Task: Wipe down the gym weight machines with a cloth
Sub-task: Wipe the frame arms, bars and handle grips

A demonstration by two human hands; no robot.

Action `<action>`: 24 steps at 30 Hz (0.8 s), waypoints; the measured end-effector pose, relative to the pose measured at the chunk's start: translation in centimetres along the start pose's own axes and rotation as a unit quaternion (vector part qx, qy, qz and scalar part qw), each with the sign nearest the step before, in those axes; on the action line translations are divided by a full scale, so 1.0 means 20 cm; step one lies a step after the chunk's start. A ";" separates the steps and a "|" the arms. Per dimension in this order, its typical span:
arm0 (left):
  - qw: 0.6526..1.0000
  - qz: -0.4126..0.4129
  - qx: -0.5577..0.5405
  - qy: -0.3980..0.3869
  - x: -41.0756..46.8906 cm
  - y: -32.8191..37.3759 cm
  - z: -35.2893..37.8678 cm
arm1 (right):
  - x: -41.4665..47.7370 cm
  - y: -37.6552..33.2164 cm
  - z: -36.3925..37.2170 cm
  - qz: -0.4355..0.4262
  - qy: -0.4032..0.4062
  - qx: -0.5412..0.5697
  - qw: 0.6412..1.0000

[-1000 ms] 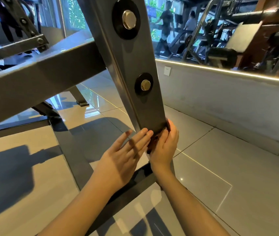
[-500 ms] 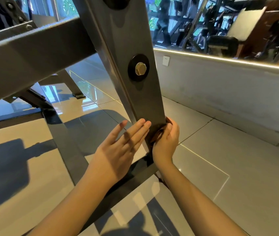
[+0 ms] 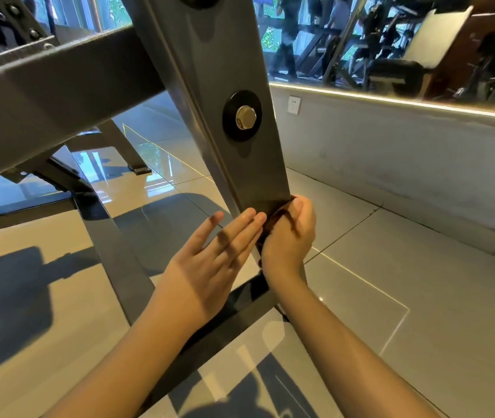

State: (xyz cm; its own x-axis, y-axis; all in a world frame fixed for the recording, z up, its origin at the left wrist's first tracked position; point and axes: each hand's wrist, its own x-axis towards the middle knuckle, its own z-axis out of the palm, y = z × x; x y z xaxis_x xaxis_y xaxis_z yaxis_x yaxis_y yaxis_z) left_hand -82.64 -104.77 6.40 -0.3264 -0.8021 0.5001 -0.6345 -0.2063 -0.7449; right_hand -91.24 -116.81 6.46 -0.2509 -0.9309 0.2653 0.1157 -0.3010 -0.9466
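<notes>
**Two hands low on one steel post (image 3: 258,176)**

The right hand (image 3: 290,236) curls round a dark cloth (image 3: 276,220), bunched small and pressed against the lower end of the slanted grey post, below the bolt (image 3: 245,117). The left hand (image 3: 210,260) lies just beside it, fingers straight and together, holding nothing; whether its tips touch the metal I cannot tell. The cloth looks soft and light, so it will likely unbunch under pressure; a whole-palm hold with the thumb over the wad suits it. The post is stiff, smooth painted steel, probably easy to glide along, though the bolt head may snag.
</notes>
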 end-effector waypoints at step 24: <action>0.982 -0.027 -0.187 0.002 0.05 0.11 0.02 | -0.05 0.25 -0.12 -0.056 -0.054 -0.070 0.994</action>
State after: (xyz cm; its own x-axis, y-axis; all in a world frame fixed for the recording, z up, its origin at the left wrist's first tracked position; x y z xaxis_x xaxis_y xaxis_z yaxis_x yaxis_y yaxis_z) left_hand -84.11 -106.18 5.10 -0.2881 -0.7929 0.5369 -0.8636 -0.0271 -0.5034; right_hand -92.66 -116.98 1.09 -0.1491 -0.9120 0.3821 -0.0451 -0.3798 -0.9240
